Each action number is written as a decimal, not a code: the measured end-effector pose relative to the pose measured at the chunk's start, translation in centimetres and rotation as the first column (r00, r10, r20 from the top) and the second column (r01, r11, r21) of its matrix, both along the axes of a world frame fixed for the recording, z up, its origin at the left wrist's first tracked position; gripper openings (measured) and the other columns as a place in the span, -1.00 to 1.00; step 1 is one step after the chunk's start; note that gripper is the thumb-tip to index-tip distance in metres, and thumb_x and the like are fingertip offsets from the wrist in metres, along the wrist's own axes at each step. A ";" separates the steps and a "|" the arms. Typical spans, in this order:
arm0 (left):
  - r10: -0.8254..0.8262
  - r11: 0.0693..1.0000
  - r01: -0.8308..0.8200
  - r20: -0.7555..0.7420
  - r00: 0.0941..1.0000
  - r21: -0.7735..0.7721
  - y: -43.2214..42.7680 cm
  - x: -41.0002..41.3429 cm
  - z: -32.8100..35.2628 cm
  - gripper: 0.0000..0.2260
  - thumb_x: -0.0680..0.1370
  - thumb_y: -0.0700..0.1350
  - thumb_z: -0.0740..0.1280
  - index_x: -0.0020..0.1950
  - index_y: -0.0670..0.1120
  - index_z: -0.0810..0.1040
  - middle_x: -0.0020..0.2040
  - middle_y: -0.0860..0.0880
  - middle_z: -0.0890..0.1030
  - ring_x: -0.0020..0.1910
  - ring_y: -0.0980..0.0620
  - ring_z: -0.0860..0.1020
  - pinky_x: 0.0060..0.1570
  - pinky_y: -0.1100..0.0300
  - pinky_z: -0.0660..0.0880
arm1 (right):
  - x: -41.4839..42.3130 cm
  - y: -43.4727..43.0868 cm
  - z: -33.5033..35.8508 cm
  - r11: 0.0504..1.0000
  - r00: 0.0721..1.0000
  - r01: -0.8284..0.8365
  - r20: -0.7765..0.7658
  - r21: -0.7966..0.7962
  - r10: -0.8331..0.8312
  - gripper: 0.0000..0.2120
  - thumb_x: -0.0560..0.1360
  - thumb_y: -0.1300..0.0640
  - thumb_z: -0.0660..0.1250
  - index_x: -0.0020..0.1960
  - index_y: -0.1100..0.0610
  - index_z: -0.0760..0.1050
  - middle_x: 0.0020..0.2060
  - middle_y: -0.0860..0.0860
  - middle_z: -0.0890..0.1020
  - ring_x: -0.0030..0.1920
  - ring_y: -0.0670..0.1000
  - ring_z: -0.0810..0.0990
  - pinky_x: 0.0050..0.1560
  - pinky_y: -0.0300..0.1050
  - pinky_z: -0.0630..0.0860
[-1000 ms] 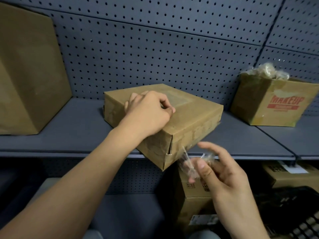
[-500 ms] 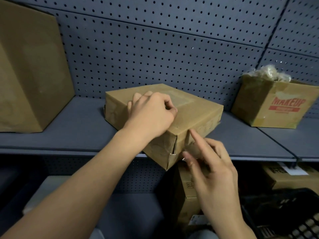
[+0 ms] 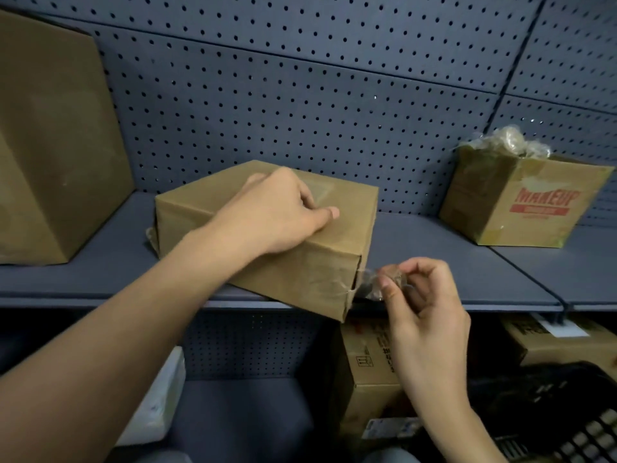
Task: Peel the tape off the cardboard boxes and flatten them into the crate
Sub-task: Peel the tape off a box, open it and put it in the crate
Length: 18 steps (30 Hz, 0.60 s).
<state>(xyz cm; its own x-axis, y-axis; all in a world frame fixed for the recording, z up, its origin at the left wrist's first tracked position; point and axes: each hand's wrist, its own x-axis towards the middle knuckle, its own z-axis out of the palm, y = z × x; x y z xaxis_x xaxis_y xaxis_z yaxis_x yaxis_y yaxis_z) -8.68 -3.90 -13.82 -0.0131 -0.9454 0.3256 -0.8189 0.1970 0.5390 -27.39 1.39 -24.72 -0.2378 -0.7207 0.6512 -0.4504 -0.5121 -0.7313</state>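
While left hand [image 3: 277,212] presses box [image 3: 300,262] | right hand [image 3: 417,295] pinches tape [image 3: 370,282]

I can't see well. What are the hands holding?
The right hand pinches the loose end of clear tape. The left hand presses on the box top.

On your shelf [image 3: 434,262] the box [image 3: 300,262] sits mid-front, one corner overhanging the near edge. A big box [image 3: 56,145] stands at far left, an open box [image 3: 514,202] at right by the pegboard [image 3: 300,95]. Below, more boxes [image 3: 364,372] lie left of the crate [image 3: 567,412].
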 end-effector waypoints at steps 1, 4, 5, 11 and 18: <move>-0.018 1.000 0.017 -0.032 0.999 -0.025 0.0 0.1 0.4 -0.71 0.53 0.25 0.36 -0.18 0.08 0.67 -0.33 0.13 0.56 -0.32 0.13 0.44 -0.26 0.25 0.37 | -0.4 -0.5 0.0 1.000 0.999 -0.007 0.034 0.012 0.007 -0.76 0.57 0.20 0.39 -0.06 -0.13 0.43 -0.10 -0.18 0.69 -0.03 -0.15 0.68 0.04 -0.05 0.60; -0.064 0.994 0.060 -0.043 0.997 -0.089 -0.3 0.7 0.9 -0.77 0.55 0.18 0.37 -0.17 0.06 0.67 -0.45 0.18 0.58 -0.25 0.11 0.41 -0.21 0.21 0.36 | -1.3 -1.6 0.2 0.998 0.995 -0.050 0.088 0.042 0.046 -0.79 0.56 0.23 0.40 -0.08 -0.06 0.48 -0.09 -0.10 0.71 0.03 -0.11 0.68 0.12 0.06 0.59; -0.095 0.993 0.094 -0.011 0.995 -0.077 -0.4 1.0 1.0 -0.80 0.53 0.19 0.39 -0.12 0.09 0.67 -0.49 0.21 0.54 -0.20 0.20 0.26 -0.14 0.19 0.37 | -1.4 -1.8 0.2 0.997 0.995 -0.056 0.085 0.045 0.052 -0.81 0.55 0.22 0.41 -0.07 -0.06 0.51 -0.08 -0.09 0.70 0.05 -0.11 0.67 0.13 0.03 0.58; -0.367 0.923 0.347 0.106 0.924 0.167 -0.8 1.9 1.8 -0.46 0.29 0.27 0.47 0.24 0.14 0.63 -0.25 0.38 0.55 -0.15 0.62 0.31 -0.50 0.57 0.16 | -2.0 -2.6 0.1 1.000 0.999 0.028 0.021 -0.010 -0.028 -0.84 0.50 0.22 0.47 -0.03 -0.03 0.66 -0.04 -0.03 0.58 -0.01 -0.11 0.59 0.05 -0.27 0.50; -0.318 0.944 0.306 0.087 0.944 0.126 -0.8 2.1 0.7 -0.35 0.13 0.41 0.44 0.18 0.25 0.63 -0.08 0.31 0.58 -0.10 0.47 0.54 -0.22 0.58 0.20 | -1.5 -2.0 -0.9 0.998 1.000 -0.006 0.017 -0.055 0.007 -0.79 0.58 0.23 0.37 -0.01 -0.09 0.57 -0.12 -0.13 0.66 -0.05 -0.04 0.66 -0.04 -0.14 0.58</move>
<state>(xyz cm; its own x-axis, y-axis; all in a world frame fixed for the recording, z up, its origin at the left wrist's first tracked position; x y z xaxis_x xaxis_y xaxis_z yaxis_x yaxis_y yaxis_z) -6.59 -4.68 -13.10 -0.3416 -0.9180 0.2016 -0.7785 0.3966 0.4865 -28.92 -0.64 -25.63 -0.2448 -0.6852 0.6860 -0.4349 -0.5548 -0.7093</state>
